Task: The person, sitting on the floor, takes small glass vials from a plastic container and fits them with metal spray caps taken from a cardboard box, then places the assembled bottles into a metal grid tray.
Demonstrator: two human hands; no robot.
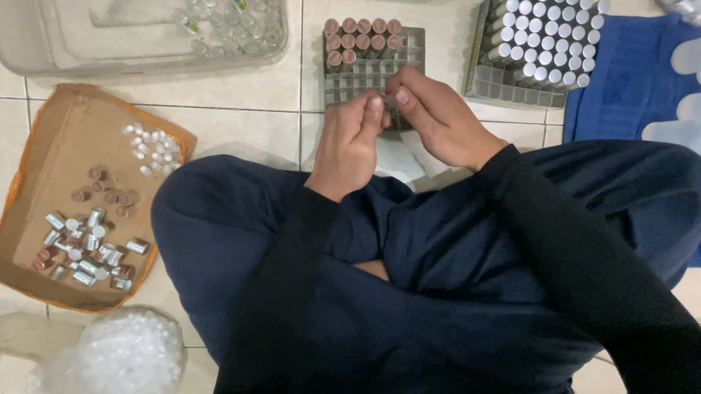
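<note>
Person sits cross-legged on the tiled floor. Left hand [350, 142] and right hand [440, 116] meet just above the knees, fingers curled narrow and pinched together over something too small to make out. Just beyond them lies a grey plastic grid rack [371, 74], its far rows filled with brown-capped vials. To the right, a second grey rack of white-capped vials [537, 45]. Far left, an open brown cardboard tray [52, 162] holds loose caps.
</note>
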